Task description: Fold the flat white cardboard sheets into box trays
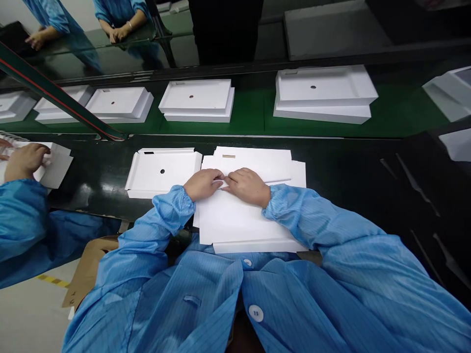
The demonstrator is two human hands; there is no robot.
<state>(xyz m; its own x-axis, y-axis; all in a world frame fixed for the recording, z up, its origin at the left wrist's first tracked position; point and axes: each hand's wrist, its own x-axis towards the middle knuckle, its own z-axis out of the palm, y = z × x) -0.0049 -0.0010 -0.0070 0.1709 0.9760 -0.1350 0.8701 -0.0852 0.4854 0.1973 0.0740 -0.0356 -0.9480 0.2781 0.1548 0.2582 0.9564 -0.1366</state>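
A flat white cardboard box blank [250, 220] lies in front of me, its near edge against my body and a small slot near its far edge. My left hand [204, 184] and my right hand [248, 187] meet over its middle. Fingers of both hands are closed on a narrow folded part of the white cardboard; the fingertips hide its exact shape. Left of the blank, and close to it, sits a shallow white cardboard tray [164, 171] with a round hole and a dark slot.
Stacked white trays [196, 98] stand along the green conveyor belt [250, 113] beyond the dark table [349, 171]. A slanted green post [62, 93] rises at left. A co-worker's hand [25, 159] handles white cardboard at far left. Other people stand across the line.
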